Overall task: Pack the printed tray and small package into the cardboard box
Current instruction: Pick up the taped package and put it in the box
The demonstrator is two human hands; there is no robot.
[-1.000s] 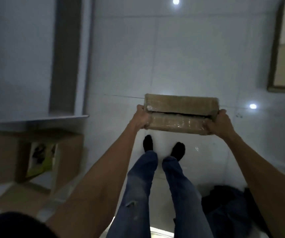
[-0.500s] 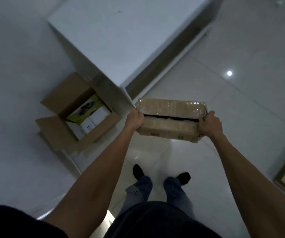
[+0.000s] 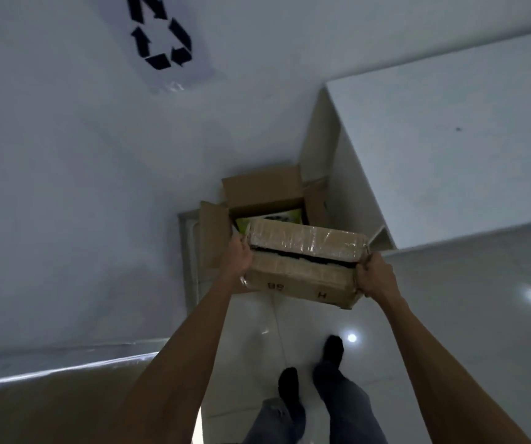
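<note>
I hold a brown, tape-wrapped package [image 3: 302, 261] in the air, with a dark slit along its middle. My left hand [image 3: 237, 256] grips its left end and my right hand [image 3: 374, 277] grips its right end. Just beyond and below it, the open cardboard box [image 3: 264, 190] stands on the floor with its flaps up. A yellow-green printed item [image 3: 277, 216] shows inside the box, mostly hidden by the package.
A white cabinet [image 3: 450, 155] stands to the right of the box. A white wall with a black recycling symbol [image 3: 161, 36] fills the left. My legs and dark socks [image 3: 309, 373] are on the glossy tiled floor.
I have carried the package forward and turned left towards the box. The box, earlier off to the left, now lies straight ahead, directly behind the package.
</note>
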